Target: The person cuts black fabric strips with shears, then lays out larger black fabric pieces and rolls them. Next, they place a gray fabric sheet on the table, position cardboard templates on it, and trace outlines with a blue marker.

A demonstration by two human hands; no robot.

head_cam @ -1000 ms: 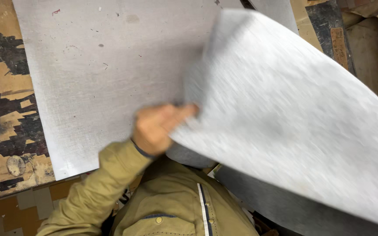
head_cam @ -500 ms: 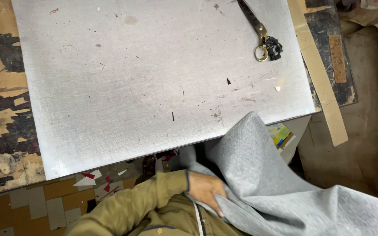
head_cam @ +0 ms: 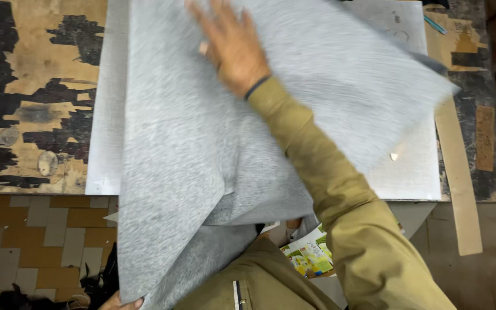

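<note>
One camera only — worn on the head, looking almost straight down, close over the bench. The bench fills the upper view; tiled floor shows along its near edge.

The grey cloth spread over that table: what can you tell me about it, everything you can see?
The grey cloth looks like soft, heathered knit fabric, plain and blurred with motion. It lies spread over the pale metal sheet on the worn wooden table, one corner lifted at right, its lower part hanging off the near edge. The right hand presses flat on top; the left hand grips the hanging bottom edge.
</note>
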